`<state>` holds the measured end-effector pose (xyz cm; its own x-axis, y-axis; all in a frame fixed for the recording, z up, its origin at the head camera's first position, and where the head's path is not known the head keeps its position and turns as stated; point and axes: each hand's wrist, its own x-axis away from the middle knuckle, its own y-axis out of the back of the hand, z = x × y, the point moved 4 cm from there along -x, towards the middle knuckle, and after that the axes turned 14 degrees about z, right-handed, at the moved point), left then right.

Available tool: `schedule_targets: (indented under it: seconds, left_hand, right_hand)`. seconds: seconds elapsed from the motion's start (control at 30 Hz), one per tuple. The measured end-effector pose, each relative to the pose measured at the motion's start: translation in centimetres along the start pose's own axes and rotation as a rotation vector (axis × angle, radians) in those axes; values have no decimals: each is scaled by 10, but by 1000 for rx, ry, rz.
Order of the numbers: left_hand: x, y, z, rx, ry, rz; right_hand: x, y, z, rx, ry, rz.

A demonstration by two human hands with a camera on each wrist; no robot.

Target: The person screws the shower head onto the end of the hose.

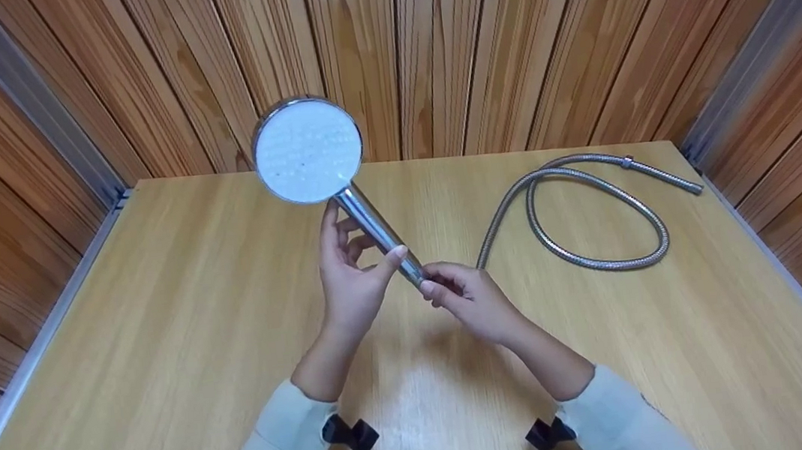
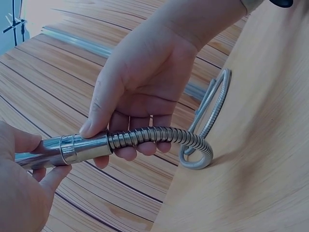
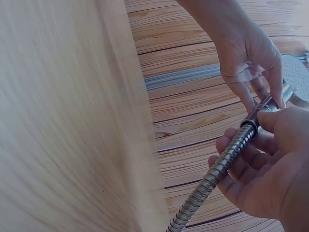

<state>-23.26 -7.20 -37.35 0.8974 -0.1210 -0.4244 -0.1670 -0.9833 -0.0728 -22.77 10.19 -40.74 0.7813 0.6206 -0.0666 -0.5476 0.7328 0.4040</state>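
Note:
A chrome shower head [image 1: 308, 151] with a round white face is held up above the table, tilted to the upper left. My left hand [image 1: 354, 275] grips its handle [image 1: 372, 221], thumb in front and fingers behind. At the handle's lower end, my right hand [image 1: 473, 298] pinches the smooth metal end fitting [image 2: 87, 147] of a flexible shower hose between thumb and fingers. In the left wrist view the fitting meets the handle in line. The ribbed hose [image 3: 205, 186] runs out past the right hand's fingers.
The rest of the metal hose [image 1: 602, 262] lies looped on the right of the wooden table [image 1: 177, 318], its free end [image 1: 691, 186] near the back right corner. Wood-plank walls [image 1: 359, 56] stand behind and at both sides. Small black devices [image 1: 349, 435] sit at both sleeve cuffs.

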Motion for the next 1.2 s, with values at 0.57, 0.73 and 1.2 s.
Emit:
schedule_targets:
  seconds: [0.57,0.73,1.2]
  left_hand:
    - [1,0,-2,28,-4,-5]
    - [1,0,-2,15,3,-11]
    - [3,-1,-2,28,-46,1]
  right_hand:
    - [-3,-2,2,24,-11,-145]
    - [-2,-3,3,52,-13,-127]
    - [-5,-4,-1,68,-28,-58]
